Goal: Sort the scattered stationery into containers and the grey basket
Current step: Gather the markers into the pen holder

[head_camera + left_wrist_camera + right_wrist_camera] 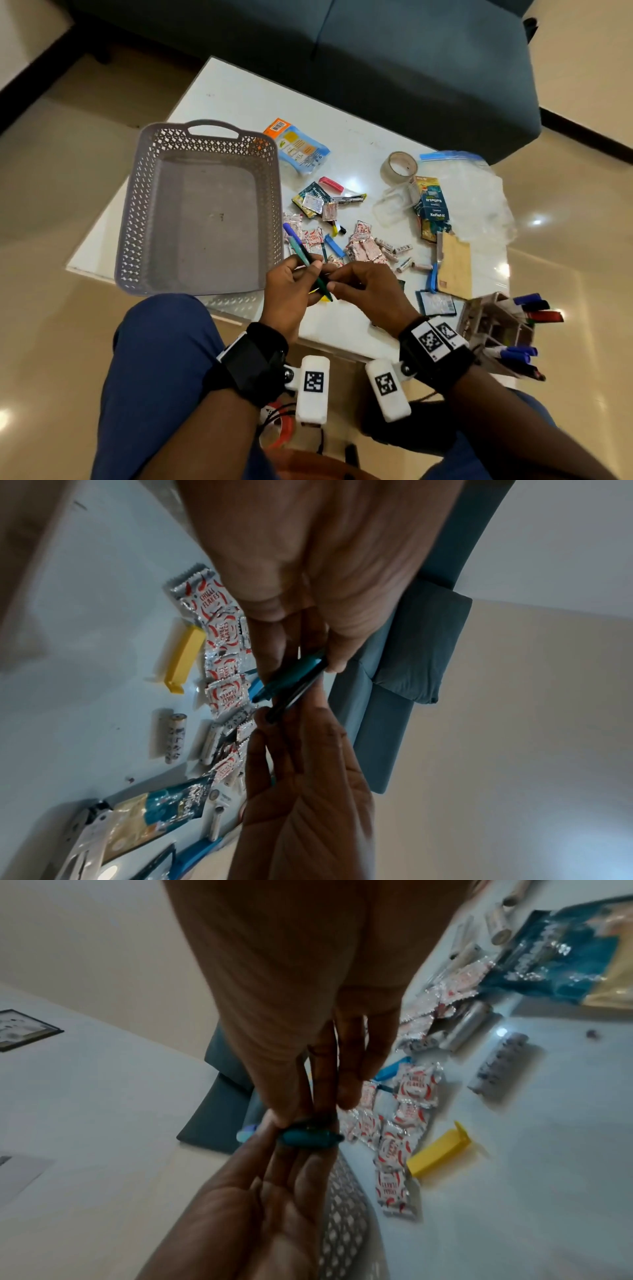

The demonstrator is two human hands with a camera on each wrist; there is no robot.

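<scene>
Table [239,99] carries the grey basket [202,209] at left, scattered sachets [363,245] at right. Over its near edge both hands meet: left hand [291,291] grips two pens [306,258]; right hand [368,291] pinches their lower ends.

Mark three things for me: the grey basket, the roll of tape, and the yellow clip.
grey basket [209,127]: head view, on the far rim's handle.
roll of tape [394,174]: head view, on the near outer wall of the ring.
yellow clip [183,661]: left wrist view, on the middle of its long flat face.
</scene>
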